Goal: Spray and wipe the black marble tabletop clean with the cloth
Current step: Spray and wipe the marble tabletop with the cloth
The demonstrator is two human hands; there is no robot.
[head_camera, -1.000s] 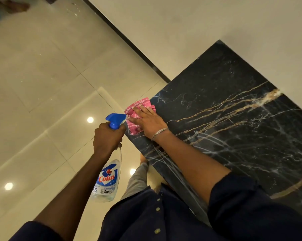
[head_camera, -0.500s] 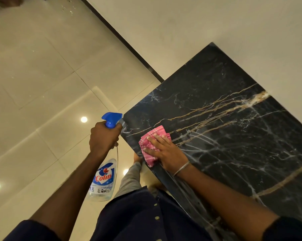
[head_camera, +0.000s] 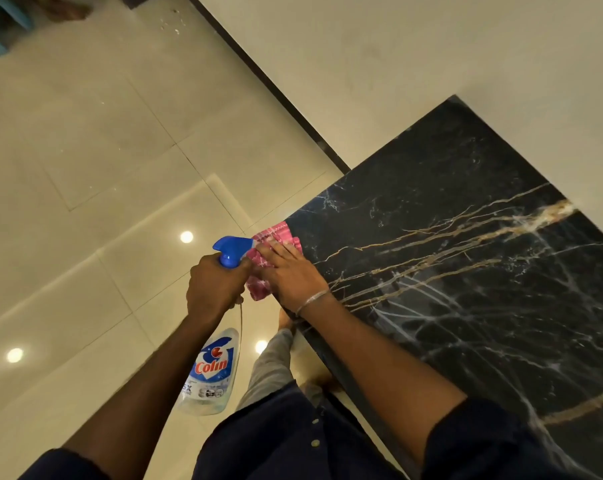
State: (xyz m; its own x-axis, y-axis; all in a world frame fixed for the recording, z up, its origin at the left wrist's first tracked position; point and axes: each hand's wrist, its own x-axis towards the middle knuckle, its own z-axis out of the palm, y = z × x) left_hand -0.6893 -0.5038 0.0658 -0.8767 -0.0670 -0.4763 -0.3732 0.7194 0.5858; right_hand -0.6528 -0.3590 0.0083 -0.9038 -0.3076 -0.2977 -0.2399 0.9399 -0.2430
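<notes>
At the tabletop's (head_camera: pixel 466 271) corner edge, right fingers (head_camera: pixel 276 250) flat on overhanging cloth (head_camera: pixel 275 232); left fingers (head_camera: pixel 238 271) tight around spray bottle (head_camera: pixel 211 372).

Pink cloth (head_camera: pixel 274 234) on black tabletop (head_camera: pixel 466 258) corner

Under my palm the pink woven cloth (head_camera: pixel 270 258) sits on glossy veined black marble tabletop (head_camera: pixel 466 271); my other grip's on a clear plastic spray bottle (head_camera: pixel 210 372), shiny floor tiles (head_camera: pixel 85 168) below.
</notes>
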